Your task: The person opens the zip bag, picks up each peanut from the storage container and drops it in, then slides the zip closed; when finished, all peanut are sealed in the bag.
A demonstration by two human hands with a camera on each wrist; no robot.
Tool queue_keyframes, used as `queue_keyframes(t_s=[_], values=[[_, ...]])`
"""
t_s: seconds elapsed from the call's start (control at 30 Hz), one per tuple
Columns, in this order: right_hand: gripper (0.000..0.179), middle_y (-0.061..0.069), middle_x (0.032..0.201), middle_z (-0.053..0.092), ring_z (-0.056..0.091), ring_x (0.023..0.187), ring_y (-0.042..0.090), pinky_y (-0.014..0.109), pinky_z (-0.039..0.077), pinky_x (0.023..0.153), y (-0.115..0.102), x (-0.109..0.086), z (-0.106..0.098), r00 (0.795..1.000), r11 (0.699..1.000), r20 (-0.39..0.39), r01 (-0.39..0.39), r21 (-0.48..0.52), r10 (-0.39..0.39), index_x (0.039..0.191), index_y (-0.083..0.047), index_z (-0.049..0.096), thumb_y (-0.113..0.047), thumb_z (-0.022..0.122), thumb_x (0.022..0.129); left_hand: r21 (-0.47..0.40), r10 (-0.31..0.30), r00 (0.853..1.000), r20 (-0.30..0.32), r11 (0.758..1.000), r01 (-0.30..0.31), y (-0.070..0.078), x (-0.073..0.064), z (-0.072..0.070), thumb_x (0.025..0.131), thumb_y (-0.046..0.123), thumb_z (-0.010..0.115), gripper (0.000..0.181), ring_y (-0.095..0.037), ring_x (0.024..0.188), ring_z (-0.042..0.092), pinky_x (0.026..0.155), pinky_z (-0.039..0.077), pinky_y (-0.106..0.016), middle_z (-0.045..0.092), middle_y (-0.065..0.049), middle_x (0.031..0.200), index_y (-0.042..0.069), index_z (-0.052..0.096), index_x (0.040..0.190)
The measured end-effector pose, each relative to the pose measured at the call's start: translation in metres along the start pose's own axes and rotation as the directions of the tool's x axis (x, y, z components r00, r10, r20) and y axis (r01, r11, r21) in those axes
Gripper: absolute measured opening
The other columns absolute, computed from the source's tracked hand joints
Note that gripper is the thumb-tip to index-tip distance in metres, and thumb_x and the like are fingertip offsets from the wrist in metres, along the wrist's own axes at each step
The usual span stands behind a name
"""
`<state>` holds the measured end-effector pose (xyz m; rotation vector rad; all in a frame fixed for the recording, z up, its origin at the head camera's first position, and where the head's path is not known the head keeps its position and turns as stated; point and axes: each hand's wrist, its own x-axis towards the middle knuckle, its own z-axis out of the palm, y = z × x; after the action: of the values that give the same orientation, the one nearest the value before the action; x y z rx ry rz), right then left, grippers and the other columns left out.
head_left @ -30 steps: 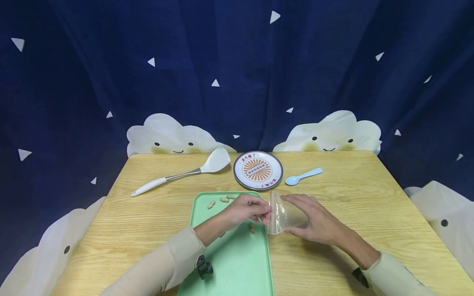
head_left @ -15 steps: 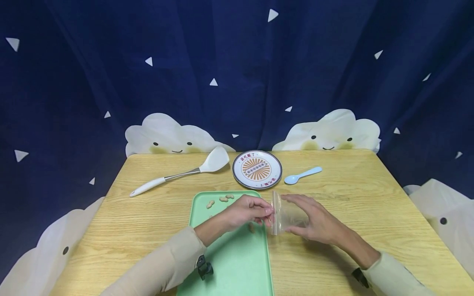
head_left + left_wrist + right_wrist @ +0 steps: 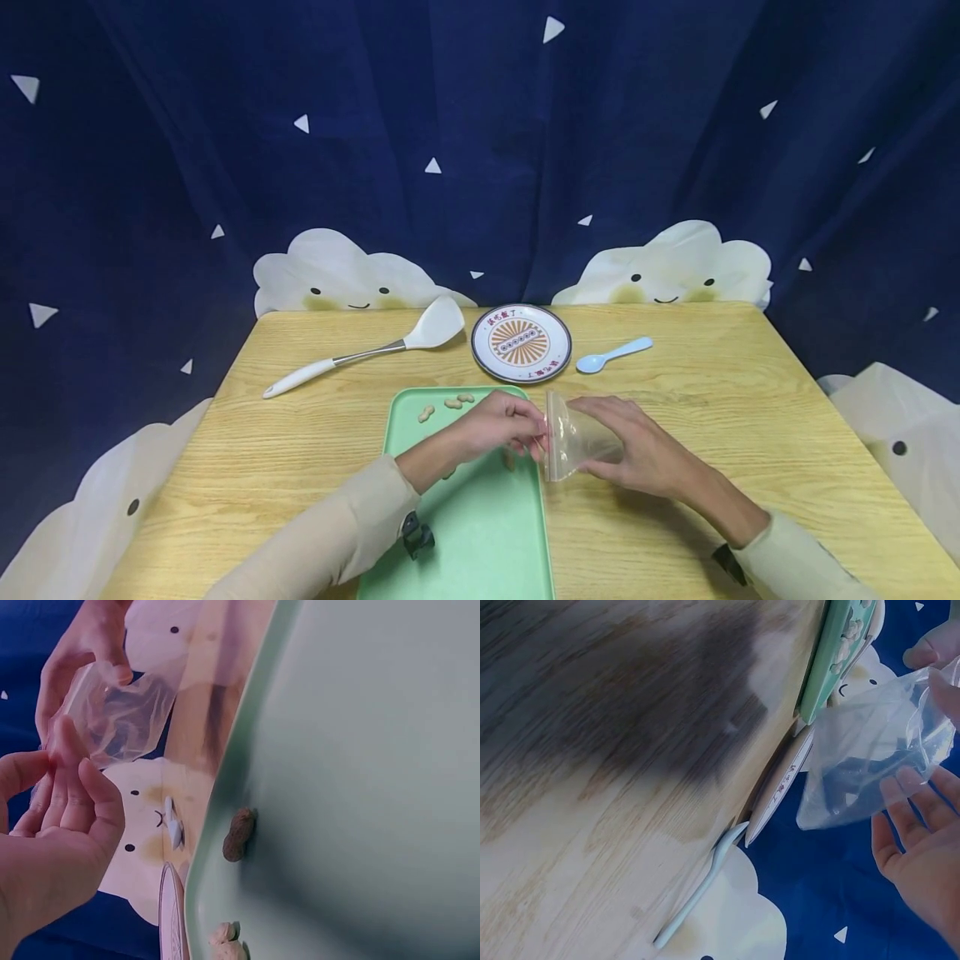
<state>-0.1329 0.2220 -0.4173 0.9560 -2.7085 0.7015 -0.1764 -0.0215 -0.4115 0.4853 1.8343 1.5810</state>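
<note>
A clear zip-lock bag (image 3: pixel 572 437) is held in the air just past the right edge of the green tray (image 3: pixel 480 542). My left hand (image 3: pixel 502 427) pinches the bag's zip edge between thumb and fingers. From the other side my right hand (image 3: pixel 637 446) grips the body of the bag, thumb below and fingers above. In the right wrist view the bag (image 3: pixel 870 765) looks thin and wrinkled, with fingers behind it. Peanuts in the shell lie on the tray; one dark peanut (image 3: pixel 238 835) shows under my left hand in the left wrist view. Others are partly hidden by the left forearm.
Behind the tray stands a round patterned plate (image 3: pixel 521 343). A white-headed spatula (image 3: pixel 367 350) lies to its left and a light blue spoon (image 3: pixel 615 355) to its right. The wooden table (image 3: pixel 720 375) ends at a dark blue curtain (image 3: pixel 480 125).
The bag's zip edge has shifted slightly right, then back left, and its mouth looks a little wider. My left fingers moved with it; the right hand has barely moved.
</note>
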Motion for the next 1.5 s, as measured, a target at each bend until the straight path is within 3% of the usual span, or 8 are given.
queue_keyframes(t_s=[0.27,0.37,0.53,0.67,0.87,1.1,1.23,1.5], values=[[0.073,0.001,0.141,0.05,0.046,0.128,0.023,0.049,0.04,0.101,-0.001,-0.004,-0.003,0.998,0.999,0.052,-0.043,0.023,0.042,0.134,-0.017,0.052,-0.042,0.081,0.072,-0.018,0.044,0.999,0.03,0.999,-0.043,0.0,0.004,0.004,0.091,0.01,0.061,0.017,-0.008,0.063,0.065,0.07,0.057,-0.037,0.069,0.002,0.072,-0.005,0.068,0.093],[0.066,-0.002,0.135,0.054,0.049,0.124,0.02,0.046,0.043,0.099,-0.002,-0.002,-0.006,0.999,0.997,0.027,-0.046,0.064,0.044,0.128,-0.016,0.057,-0.046,0.079,0.072,-0.024,0.044,0.998,0.033,0.999,-0.043,0.001,0.005,0.007,0.09,0.008,0.061,0.015,-0.007,0.062,0.065,0.069,0.057,-0.036,0.069,0.002,0.07,-0.005,0.067,0.092],[0.029,-0.013,0.099,0.064,0.061,0.091,0.006,0.031,0.051,0.079,-0.008,0.007,-0.01,0.996,0.989,-0.087,0.01,0.148,0.003,0.102,-0.02,0.066,-0.026,0.078,0.077,-0.029,0.027,0.999,0.024,0.999,-0.027,-0.001,0.008,0.012,0.089,0.005,0.06,0.014,-0.007,0.061,0.065,0.065,0.055,-0.028,0.069,0.0,0.069,-0.007,0.066,0.092],[0.005,-0.015,0.072,0.064,0.056,0.064,-0.002,0.023,0.051,0.061,-0.016,0.014,-0.013,0.99,0.963,-0.095,-0.074,0.258,0.101,0.083,-0.019,0.069,-0.017,0.073,0.082,-0.029,0.025,1.0,0.016,0.999,-0.025,-0.003,0.008,0.015,0.089,0.005,0.061,0.014,-0.007,0.061,0.065,0.066,0.057,-0.031,0.07,-0.001,0.07,-0.008,0.066,0.093],[0.01,-0.002,0.066,0.067,0.06,0.052,0.008,0.024,0.05,0.049,-0.023,0.019,-0.016,0.966,0.878,0.022,-0.244,0.411,0.258,0.077,-0.011,0.071,-0.017,0.07,0.085,-0.059,0.028,1.0,0.014,0.998,-0.027,-0.003,0.008,0.019,0.09,0.008,0.062,0.014,-0.008,0.062,0.066,0.068,0.057,-0.032,0.07,0.001,0.071,-0.005,0.067,0.093],[0.022,0.004,0.067,0.069,0.065,0.055,0.016,0.028,0.054,0.052,-0.028,0.022,-0.015,0.924,0.793,0.154,-0.379,0.477,0.349,0.079,-0.005,0.071,-0.027,0.072,0.084,-0.053,0.036,0.999,0.007,0.998,-0.036,0.0,0.011,0.022,0.091,0.014,0.062,0.017,-0.009,0.063,0.066,0.074,0.057,-0.042,0.07,-0.002,0.071,-0.002,0.067,0.094],[0.022,0.004,0.068,0.069,0.066,0.056,0.017,0.027,0.054,0.053,-0.029,0.023,-0.015,0.912,0.784,0.165,-0.408,0.468,0.376,0.079,-0.005,0.071,-0.026,0.073,0.082,-0.049,0.042,0.999,0.003,0.998,-0.042,0.001,0.012,0.022,0.091,0.013,0.063,0.017,-0.009,0.063,0.066,0.075,0.056,-0.044,0.071,-0.006,0.071,-0.002,0.068,0.093],[0.017,0.008,0.071,0.07,0.066,0.057,0.018,0.032,0.055,0.055,-0.031,0.025,-0.016,0.905,0.77,0.215,-0.425,0.476,0.366,0.084,0.001,0.07,-0.016,0.068,0.084,-0.065,0.046,0.999,-0.016,0.997,-0.047,0.0,0.011,0.022,0.09,0.006,0.062,0.014,-0.009,0.062,0.067,0.076,0.056,-0.045,0.07,-0.026,0.089,-0.005,0.068,0.096]])
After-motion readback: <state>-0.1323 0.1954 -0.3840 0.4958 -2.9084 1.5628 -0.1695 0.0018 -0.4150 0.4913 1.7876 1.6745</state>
